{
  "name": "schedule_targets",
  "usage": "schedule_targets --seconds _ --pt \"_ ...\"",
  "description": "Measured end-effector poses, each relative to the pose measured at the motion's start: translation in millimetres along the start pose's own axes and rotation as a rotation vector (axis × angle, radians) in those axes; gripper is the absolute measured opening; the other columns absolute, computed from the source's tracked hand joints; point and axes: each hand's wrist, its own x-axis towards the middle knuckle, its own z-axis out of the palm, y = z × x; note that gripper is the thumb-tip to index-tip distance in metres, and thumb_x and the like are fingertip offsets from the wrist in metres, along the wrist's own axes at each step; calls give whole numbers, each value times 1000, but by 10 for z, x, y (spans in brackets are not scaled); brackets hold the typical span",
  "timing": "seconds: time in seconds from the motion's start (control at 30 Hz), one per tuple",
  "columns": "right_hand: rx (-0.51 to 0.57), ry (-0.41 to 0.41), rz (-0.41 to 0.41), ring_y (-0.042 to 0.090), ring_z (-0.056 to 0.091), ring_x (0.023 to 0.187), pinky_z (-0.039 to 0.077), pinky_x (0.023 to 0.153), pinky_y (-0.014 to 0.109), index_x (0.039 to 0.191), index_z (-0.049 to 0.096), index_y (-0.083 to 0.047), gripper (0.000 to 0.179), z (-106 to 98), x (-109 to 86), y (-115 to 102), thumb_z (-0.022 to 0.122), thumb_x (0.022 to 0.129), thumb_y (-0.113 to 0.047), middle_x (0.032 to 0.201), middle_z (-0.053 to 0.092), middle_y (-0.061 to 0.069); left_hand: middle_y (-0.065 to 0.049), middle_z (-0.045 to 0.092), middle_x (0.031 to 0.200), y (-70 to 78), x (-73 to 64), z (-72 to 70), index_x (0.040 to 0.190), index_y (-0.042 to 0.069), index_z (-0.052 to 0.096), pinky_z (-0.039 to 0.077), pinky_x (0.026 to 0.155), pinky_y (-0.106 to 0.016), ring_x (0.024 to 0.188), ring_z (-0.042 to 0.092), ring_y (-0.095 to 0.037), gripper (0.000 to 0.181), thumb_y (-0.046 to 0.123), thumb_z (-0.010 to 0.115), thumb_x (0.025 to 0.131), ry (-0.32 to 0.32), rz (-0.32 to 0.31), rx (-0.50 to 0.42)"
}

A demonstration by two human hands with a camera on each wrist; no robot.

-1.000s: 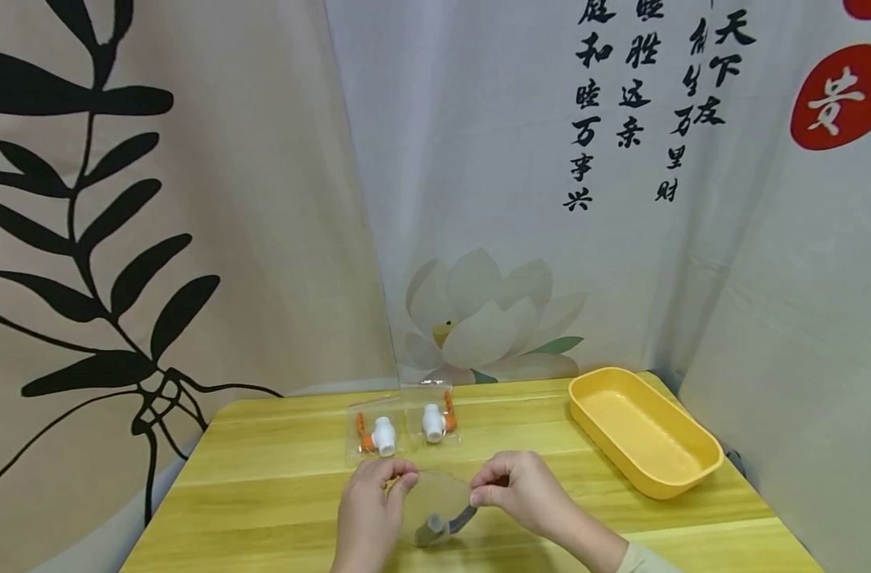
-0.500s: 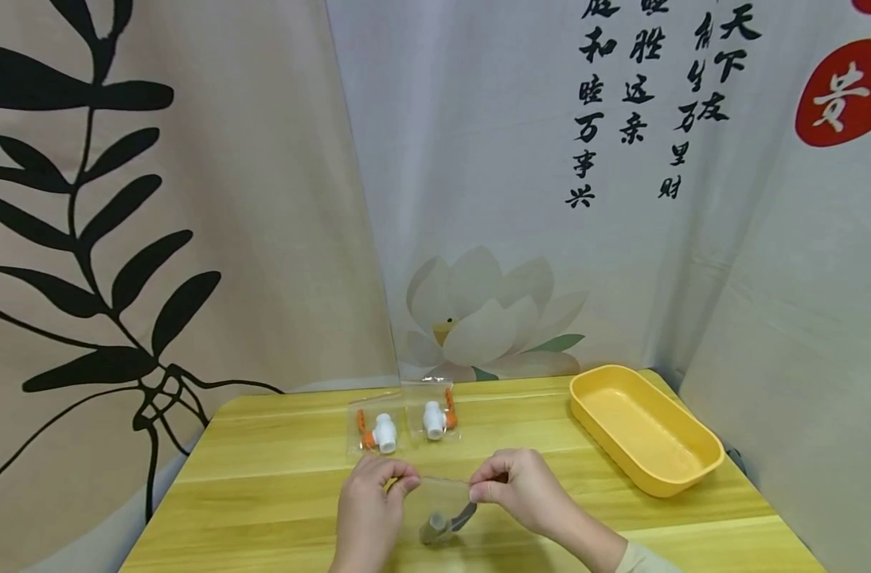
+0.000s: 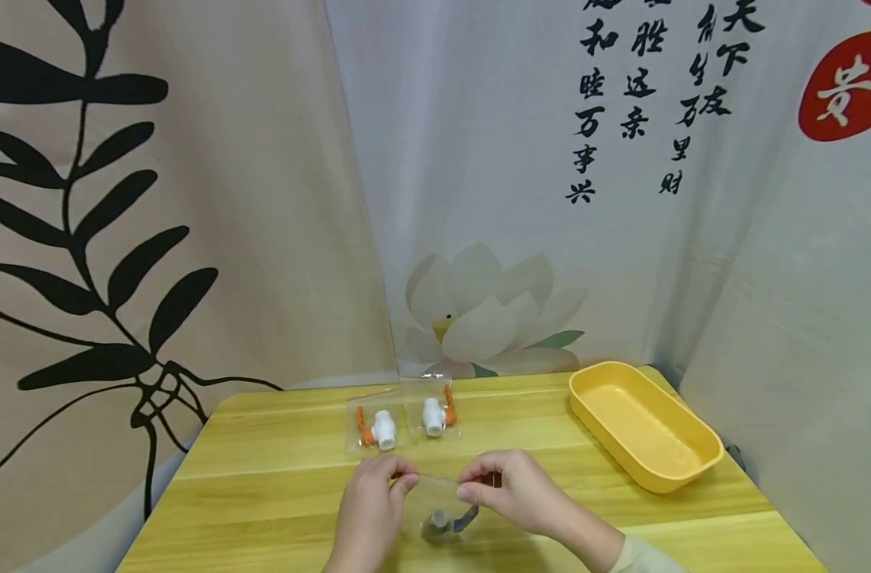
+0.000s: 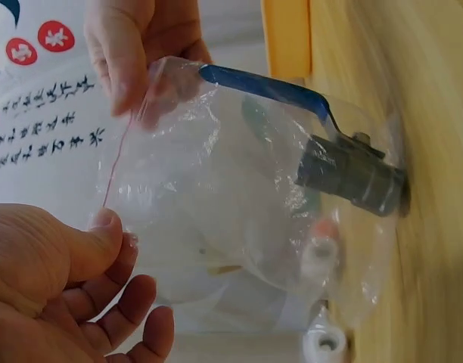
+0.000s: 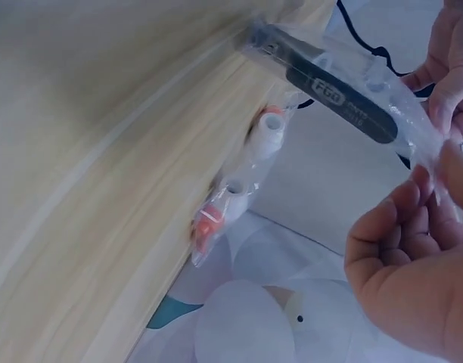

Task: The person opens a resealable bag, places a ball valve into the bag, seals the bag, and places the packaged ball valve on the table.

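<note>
A clear zip bag (image 4: pixel 209 174) hangs between my two hands, its top edge marked by a thin red line. Inside, at the bottom, lies a grey metal ball valve (image 4: pixel 352 178) with a blue lever handle (image 4: pixel 269 85), close over the table. My left hand (image 3: pixel 369 509) pinches the left end of the bag's top edge between thumb and index finger. At the opposite end, my right hand (image 3: pixel 513 489) pinches the same edge, its other fingers curled in. The right wrist view shows the lever (image 5: pixel 341 98) through the plastic, with raised lettering on it.
Two white plastic valves with orange handles, the left one (image 3: pixel 384 430) and the right one (image 3: pixel 433 418), lie bagged beyond my hands. A yellow tray (image 3: pixel 611 422) stands at the right of the wooden table (image 3: pixel 263 485). Printed curtains (image 3: pixel 278 199) hang behind.
My right hand has shifted slightly left along the bag's top edge. That edge, bowed a second ago, now runs nearly straight. The left hand has barely moved.
</note>
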Motion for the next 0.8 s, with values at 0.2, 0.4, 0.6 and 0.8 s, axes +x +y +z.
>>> schedule_targets --seconds 0.2,0.4,0.6,0.8 --pt "12 -16 -17 -1 60 71 54 63 19 96 81 -13 12 16 48 -48 78 100 -24 86 75 -3 12 69 93 24 -6 -5 89 21 70 55 77 -29 94 62 -11 11 17 79 93 -10 65 32" --pt "-7 -19 -16 -3 53 66 47 58 17 92 77 -15 12 20 61 -50 76 101 -23 81 71 -4 14 69 96 16 -12 10 92 23 71 59 86 -33 100 63 -10 11 20 81 91 -12 109 27" --pt "-75 29 -137 -5 53 71 50 60 17 92 77 -16 12 55 43 -28 75 102 -22 83 71 -7 15 69 92 27 -16 43 86 24 72 58 83 -32 94 63 -8 14 17 83 89 48 121 -38" --pt "-222 110 -278 -7 53 77 53 65 17 92 75 -19 10 89 37 -13 74 102 -19 85 70 -10 14 71 90 19 -19 85 85 23 73 57 79 -31 92 64 -7 14 17 84 88 106 141 -16"
